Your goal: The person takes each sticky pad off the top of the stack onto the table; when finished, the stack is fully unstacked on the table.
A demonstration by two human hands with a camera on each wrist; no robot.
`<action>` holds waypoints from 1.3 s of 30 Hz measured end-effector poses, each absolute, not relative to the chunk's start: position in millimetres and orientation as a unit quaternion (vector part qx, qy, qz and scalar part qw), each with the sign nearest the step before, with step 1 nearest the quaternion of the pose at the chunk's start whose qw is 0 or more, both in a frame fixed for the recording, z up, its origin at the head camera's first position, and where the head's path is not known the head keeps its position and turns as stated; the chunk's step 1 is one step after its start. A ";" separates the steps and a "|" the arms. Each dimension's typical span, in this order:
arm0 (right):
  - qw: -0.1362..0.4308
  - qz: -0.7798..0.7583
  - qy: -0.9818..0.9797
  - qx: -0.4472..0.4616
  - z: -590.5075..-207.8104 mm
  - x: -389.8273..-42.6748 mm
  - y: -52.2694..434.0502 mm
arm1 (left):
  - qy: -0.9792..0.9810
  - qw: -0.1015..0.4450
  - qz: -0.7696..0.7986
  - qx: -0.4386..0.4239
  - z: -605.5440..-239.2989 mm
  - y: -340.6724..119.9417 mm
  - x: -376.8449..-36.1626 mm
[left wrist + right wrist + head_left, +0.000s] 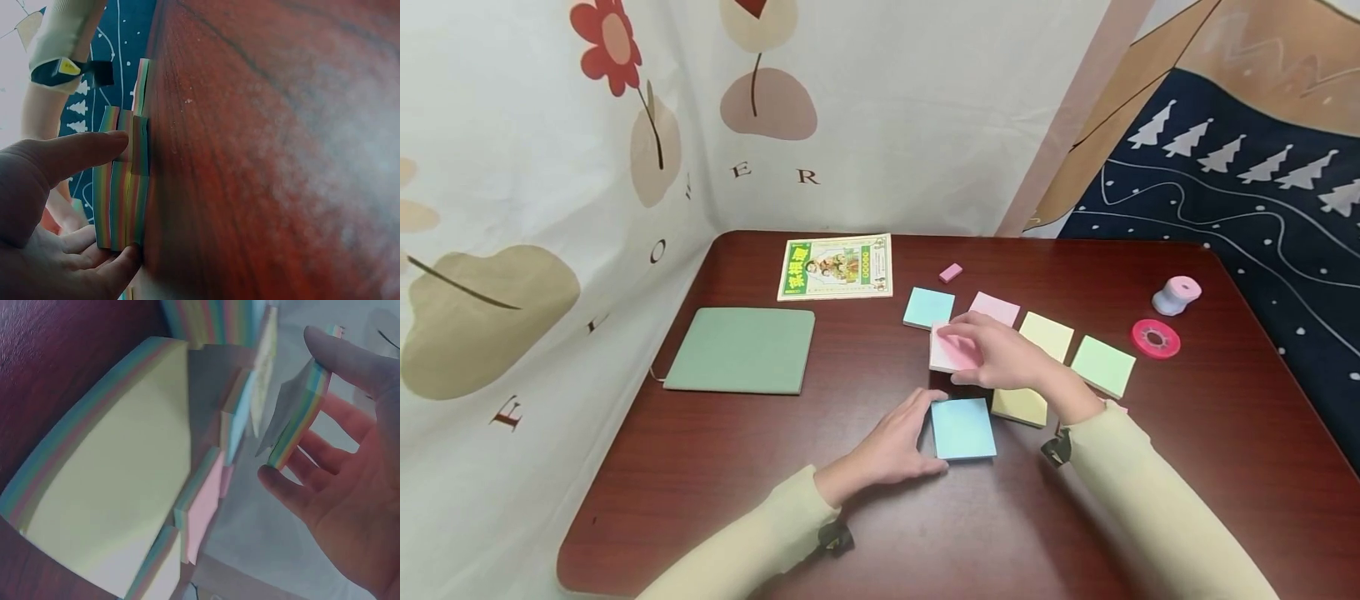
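Observation:
My right hand (1000, 354) holds a sticky note pad (953, 357) with a pink top, between thumb and fingertips. In the right wrist view this pad (303, 419) shows rainbow-striped edges and a loose sheet lifting from its face. Below and nearer, my left hand (891, 442) has thumb and fingers at the sides of a blue-topped stack of sticky note pads (964, 429). The left wrist view shows the stack (122, 200) as several striped layers on the table. A yellow sticky note pad (1021, 408) lies beside it, partly under my right hand in the head view.
Blue (929, 307), pink (996, 307), yellow (1051, 333) and green (1103, 365) pads lie behind and right. A pink eraser (951, 273), a booklet (835, 267), a green notebook (741, 350), a pink ring (1156, 339) and a spool (1177, 296) lie farther out.

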State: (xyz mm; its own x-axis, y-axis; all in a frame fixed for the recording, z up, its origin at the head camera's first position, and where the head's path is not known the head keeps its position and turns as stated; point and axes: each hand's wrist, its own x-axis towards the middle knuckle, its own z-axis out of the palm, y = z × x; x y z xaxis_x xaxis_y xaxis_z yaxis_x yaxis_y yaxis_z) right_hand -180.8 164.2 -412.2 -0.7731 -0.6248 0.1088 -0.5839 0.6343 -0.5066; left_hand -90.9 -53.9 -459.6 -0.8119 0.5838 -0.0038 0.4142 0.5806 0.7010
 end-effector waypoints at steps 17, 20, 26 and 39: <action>0.069 -0.173 0.912 -0.366 -437.5 -187.1 150.0 | 0.878 0.111 0.363 0.290 -460.6 -54.7 -91.3; 0.068 -0.179 0.909 -0.371 -435.5 -184.0 152.4 | 0.879 0.113 0.362 0.290 -461.0 -54.8 -91.1; 0.063 -0.206 0.910 -0.355 -421.1 -169.9 159.6 | 0.879 0.114 0.362 0.289 -460.4 -54.3 -91.2; 0.058 -0.224 0.894 -0.383 -413.8 -106.7 174.7 | 0.877 0.114 0.366 0.290 -459.7 -54.7 -91.6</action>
